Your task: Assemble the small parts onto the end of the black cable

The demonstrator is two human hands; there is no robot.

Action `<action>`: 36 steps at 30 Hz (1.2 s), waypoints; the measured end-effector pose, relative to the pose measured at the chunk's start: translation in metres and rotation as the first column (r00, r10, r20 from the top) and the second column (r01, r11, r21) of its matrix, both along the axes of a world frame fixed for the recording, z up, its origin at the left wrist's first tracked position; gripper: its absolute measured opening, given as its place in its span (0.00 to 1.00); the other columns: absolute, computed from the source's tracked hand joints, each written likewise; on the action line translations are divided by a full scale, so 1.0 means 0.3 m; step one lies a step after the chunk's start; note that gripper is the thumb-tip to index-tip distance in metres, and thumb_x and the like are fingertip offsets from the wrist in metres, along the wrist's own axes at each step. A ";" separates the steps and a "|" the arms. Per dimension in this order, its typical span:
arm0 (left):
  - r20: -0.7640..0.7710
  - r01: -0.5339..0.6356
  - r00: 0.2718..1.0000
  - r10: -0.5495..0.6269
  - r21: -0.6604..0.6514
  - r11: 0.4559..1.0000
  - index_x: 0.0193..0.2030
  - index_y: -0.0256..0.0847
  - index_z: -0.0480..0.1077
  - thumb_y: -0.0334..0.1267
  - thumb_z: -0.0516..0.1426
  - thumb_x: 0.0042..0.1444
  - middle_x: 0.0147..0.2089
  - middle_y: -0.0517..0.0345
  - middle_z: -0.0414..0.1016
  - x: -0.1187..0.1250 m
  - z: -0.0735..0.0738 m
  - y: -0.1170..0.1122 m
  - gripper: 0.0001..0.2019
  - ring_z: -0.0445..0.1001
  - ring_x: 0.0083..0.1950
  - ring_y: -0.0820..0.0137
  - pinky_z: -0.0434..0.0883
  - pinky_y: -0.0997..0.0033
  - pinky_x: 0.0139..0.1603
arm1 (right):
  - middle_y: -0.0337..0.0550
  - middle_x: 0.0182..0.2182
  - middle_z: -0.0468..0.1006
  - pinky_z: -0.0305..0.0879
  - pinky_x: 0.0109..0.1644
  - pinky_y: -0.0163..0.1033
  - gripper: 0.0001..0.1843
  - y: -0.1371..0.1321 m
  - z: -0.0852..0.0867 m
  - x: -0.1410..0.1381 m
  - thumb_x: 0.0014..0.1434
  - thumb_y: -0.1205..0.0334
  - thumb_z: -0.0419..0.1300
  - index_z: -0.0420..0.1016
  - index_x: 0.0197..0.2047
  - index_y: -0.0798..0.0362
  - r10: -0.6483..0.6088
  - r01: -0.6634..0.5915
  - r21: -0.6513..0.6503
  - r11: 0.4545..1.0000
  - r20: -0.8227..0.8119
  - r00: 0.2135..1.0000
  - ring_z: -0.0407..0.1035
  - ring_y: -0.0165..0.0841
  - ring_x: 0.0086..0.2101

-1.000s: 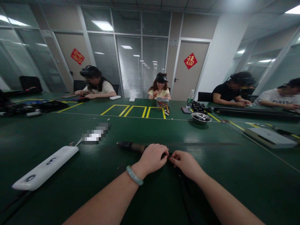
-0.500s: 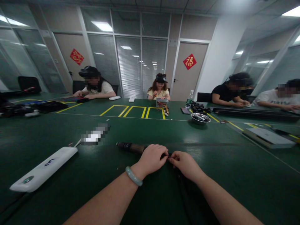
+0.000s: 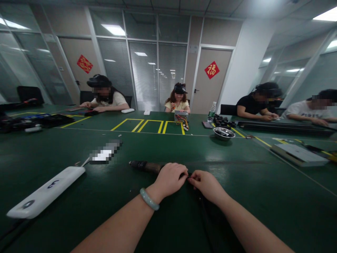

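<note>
A dark rod-shaped tool [image 3: 152, 168] lies on the green table, with a brownish body, a black collar and a small metal tip at its left end. My left hand [image 3: 172, 177], with a pale green bangle at the wrist, is curled over its right part and hides it. Just to the right, the fingertips of my right hand [image 3: 206, 182] are pinched together, almost touching my left fingertips. Something small and dark is between them, too hidden to name. Below the right hand, a black cord-like strip [image 3: 204, 214] runs toward me.
A white power strip [image 3: 50, 189] lies at the left, beside a blurred-out device [image 3: 105, 151]. Ahead stand a metal bowl [image 3: 223, 133] and a water bottle [image 3: 212, 111]. A flat grey box [image 3: 298, 154] is at the right. Several people sit around the table.
Both hands keep nearly the same closed pose at the tool. The whole view has shifted slightly, so things appear a little further left.
</note>
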State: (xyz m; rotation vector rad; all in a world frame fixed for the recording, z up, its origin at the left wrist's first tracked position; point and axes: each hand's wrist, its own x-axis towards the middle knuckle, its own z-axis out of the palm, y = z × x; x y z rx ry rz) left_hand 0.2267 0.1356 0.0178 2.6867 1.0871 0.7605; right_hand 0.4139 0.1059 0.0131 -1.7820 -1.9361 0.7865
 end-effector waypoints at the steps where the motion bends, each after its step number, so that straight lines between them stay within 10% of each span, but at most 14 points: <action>1: 0.001 -0.002 1.000 0.002 0.000 1.000 0.37 0.43 0.71 0.36 0.54 0.61 0.42 0.60 0.76 0.000 -0.001 0.000 0.05 0.72 0.45 0.66 0.65 0.63 0.50 | 0.36 0.25 0.78 0.54 0.27 0.32 0.11 0.000 0.000 0.000 0.61 0.55 0.57 0.76 0.33 0.52 0.001 -0.001 0.001 1.000 0.002 1.000 0.70 0.28 0.25; 36: -0.046 -0.016 0.999 0.017 0.022 1.000 0.39 0.43 0.70 0.37 0.54 0.62 0.41 0.59 0.75 0.000 -0.001 -0.005 0.05 0.71 0.44 0.67 0.65 0.64 0.47 | 0.35 0.24 0.78 0.54 0.26 0.32 0.10 0.008 -0.015 0.005 0.59 0.55 0.58 0.76 0.33 0.51 0.004 -0.004 0.017 1.000 -0.006 1.000 0.69 0.28 0.24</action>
